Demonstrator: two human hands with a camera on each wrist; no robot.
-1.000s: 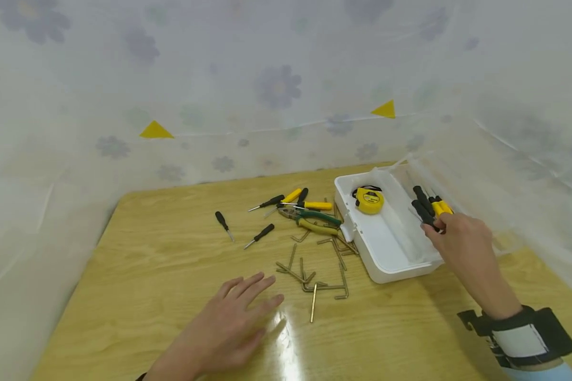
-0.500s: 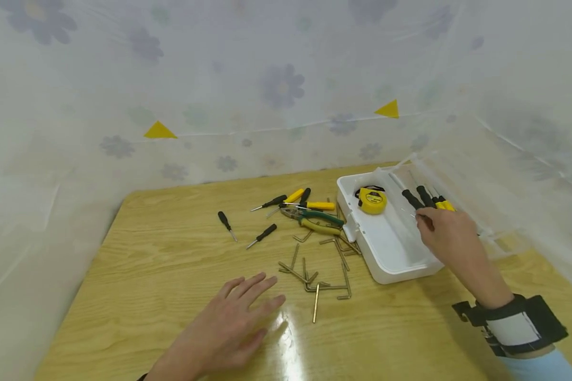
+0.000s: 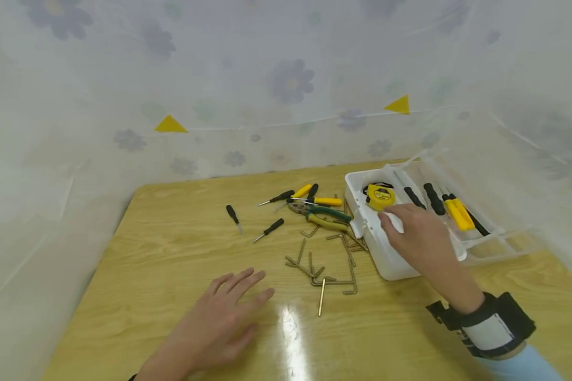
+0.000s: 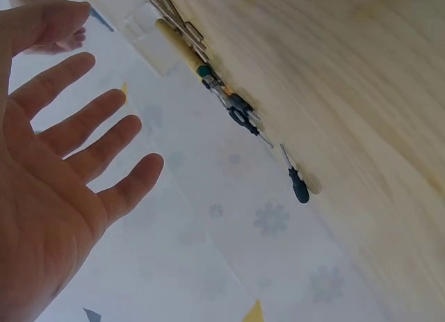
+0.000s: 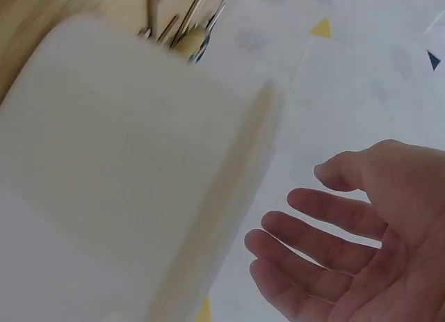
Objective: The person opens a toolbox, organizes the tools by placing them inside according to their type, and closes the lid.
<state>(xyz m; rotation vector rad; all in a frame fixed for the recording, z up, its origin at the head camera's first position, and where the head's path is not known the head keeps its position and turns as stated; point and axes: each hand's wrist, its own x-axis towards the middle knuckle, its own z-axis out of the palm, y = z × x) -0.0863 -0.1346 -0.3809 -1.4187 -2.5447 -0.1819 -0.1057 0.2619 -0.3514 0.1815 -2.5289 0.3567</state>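
My right hand (image 3: 421,238) is over the white toolbox (image 3: 386,267), fingers loosely bent and nothing in them. In the right wrist view that hand (image 5: 341,245) has its fingers apart beside the box's pale wall (image 5: 125,141). Near its fingertips in the head view, a yellow tape measure (image 3: 380,196) lies inside the box. Black-handled screwdrivers (image 3: 434,199) and yellow-handled ones (image 3: 459,214) lie in the clear lid to the right. My left hand (image 3: 214,317) is spread low over the table's front, holding nothing; its palm (image 4: 49,204) shows in the left wrist view.
Several brass-coloured hex keys (image 3: 322,297) lie scattered left of the box. Beside it are pliers (image 3: 331,223) with green and yellow grips. Small screwdrivers lie farther left, among them a black-handled one (image 3: 269,230). A flowered sheet (image 3: 286,84) hangs behind the table (image 3: 171,227).
My right hand has left a black-handled screwdriver in the clear lid and moved left over the box. The left hand stays nearly in place. The head view has shifted slightly.
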